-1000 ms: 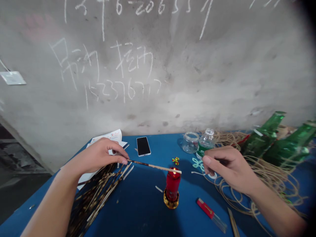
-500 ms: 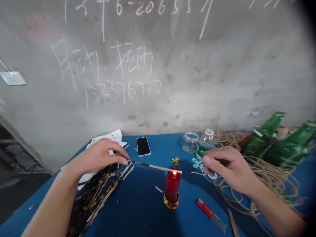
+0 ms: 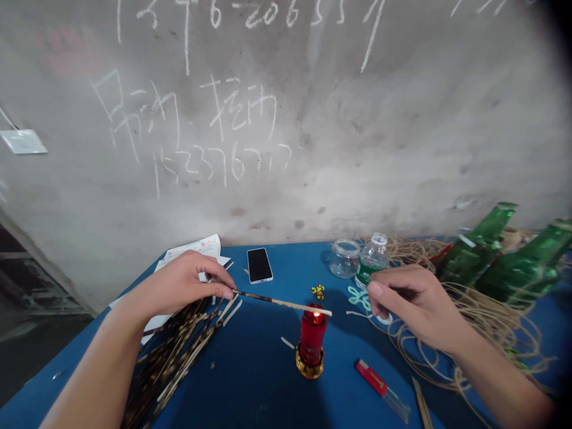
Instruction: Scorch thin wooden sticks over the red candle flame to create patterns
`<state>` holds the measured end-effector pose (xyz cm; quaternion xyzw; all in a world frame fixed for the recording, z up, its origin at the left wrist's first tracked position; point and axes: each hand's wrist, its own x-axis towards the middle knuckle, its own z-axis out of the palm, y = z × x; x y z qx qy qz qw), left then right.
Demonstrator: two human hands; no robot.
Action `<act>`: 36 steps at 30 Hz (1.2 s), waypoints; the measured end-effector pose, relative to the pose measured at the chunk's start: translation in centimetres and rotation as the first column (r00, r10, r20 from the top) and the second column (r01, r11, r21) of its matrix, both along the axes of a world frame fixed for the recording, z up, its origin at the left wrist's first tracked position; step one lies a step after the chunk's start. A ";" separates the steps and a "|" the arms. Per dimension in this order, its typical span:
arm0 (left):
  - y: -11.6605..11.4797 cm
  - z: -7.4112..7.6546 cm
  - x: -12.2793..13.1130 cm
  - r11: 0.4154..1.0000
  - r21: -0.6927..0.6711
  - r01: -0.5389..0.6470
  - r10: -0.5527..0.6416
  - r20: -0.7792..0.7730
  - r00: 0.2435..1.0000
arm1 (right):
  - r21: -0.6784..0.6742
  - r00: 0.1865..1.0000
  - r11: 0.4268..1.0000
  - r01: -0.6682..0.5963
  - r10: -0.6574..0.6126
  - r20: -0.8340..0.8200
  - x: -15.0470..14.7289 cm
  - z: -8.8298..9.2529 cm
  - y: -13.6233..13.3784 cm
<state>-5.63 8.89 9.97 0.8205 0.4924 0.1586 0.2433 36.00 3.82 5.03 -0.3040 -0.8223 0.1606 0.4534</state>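
Between thumb and fingers, my left hand [image 3: 196,280] pinches one end of a thin stick [image 3: 286,302], scorched dark near the fingers and pale toward the far end. The stick reaches right, its pale end over the small flame of a red candle [image 3: 313,336] on a gold base. My right hand [image 3: 404,301] is held to the right of the candle, fingers curled in and thumb near the index finger; I see nothing in it. Under my left forearm lies a bundle of scorched sticks [image 3: 185,351].
A phone [image 3: 260,265], a glass jar [image 3: 345,258] and a plastic bottle [image 3: 373,256] are at the back. Green bottles [image 3: 480,250] and coiled cord [image 3: 491,333] lie right. A red-capped clear tube [image 3: 382,388] and a craft knife [image 3: 421,405] are in front. Papers [image 3: 201,247] lie left.
The stick's pale end has shifted very slightly right over the flame. Both hands are almost in the same place.
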 end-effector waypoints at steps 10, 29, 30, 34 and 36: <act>-0.2 0.2 0.3 1.000 -0.008 -0.006 0.006 -0.009 1.000 | 0.007 1.000 1.000 0.010 -0.010 -0.006 -0.1 0.0 0.0; -0.4 0.1 0.5 0.999 -0.005 0.037 -0.037 0.010 0.999 | 0.000 1.000 1.000 0.008 -0.008 -0.016 -0.1 0.0 -0.1; -0.4 0.1 0.5 0.999 -0.006 0.037 -0.037 0.013 0.999 | 0.001 1.000 1.000 0.009 -0.009 -0.014 -0.1 0.1 -0.1; -0.4 0.1 0.6 0.999 -0.003 0.040 -0.040 0.013 0.999 | 0.006 1.000 1.000 0.015 -0.015 -0.013 -0.2 0.2 0.0; -0.4 0.0 0.7 0.999 0.004 0.053 -0.053 0.020 0.998 | 0.009 1.000 1.000 0.012 -0.012 -0.016 -0.2 0.3 -0.1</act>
